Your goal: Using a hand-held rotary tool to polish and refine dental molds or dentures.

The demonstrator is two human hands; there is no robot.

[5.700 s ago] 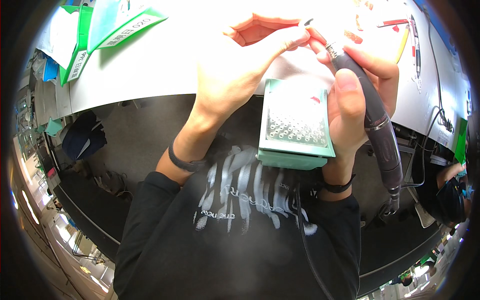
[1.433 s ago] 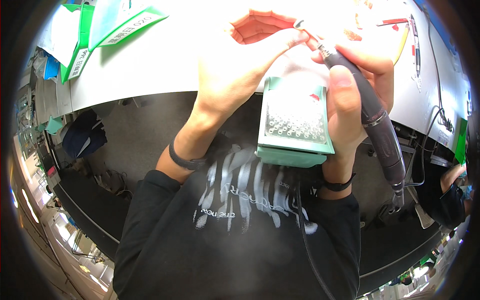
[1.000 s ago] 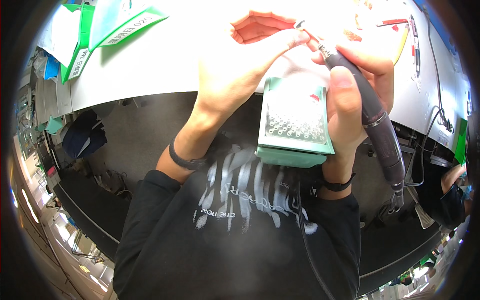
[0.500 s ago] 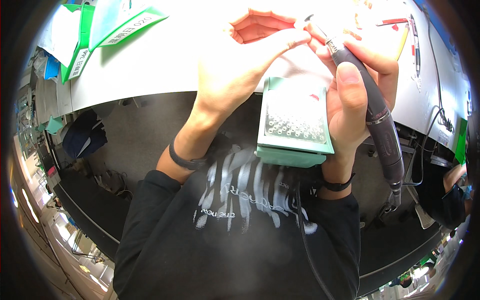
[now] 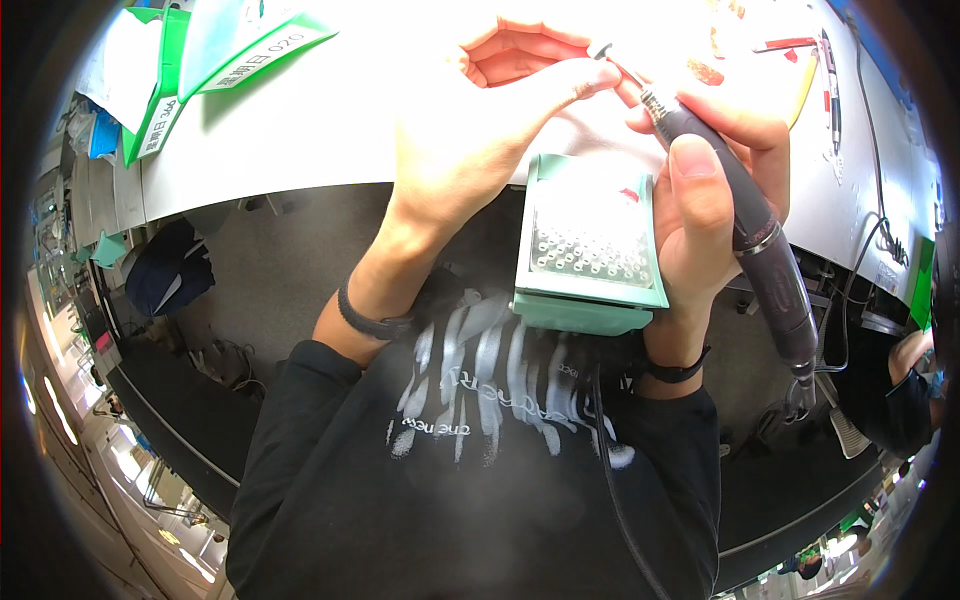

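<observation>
My right hand (image 5: 705, 200) is wrapped round a dark grey rotary tool handpiece (image 5: 750, 200), which slants up and left. A thin metal shank with a small dark disc-shaped bit (image 5: 602, 50) sticks out of its front end. My left hand (image 5: 470, 130) is closed in a pinch, thumb against fingers, right beside the bit. What it pinches, if anything, is lost in the glare and too small to name. Between my wrists, at the table's front edge, is a mint-green box (image 5: 590, 315) with a pale top and rows of round holes.
Green trays (image 5: 155, 120) with labels stand at the far left of the white table (image 5: 280, 150). A red tool (image 5: 785, 43), a pen (image 5: 833, 110) and a black cable (image 5: 872, 130) lie at the right. Another person's arm (image 5: 908, 355) shows at the right edge.
The handpiece has turned a little: its bit has shifted left and slightly down, close to my left thumb, and its rear end has swung slightly right. My left hand has hardly moved.
</observation>
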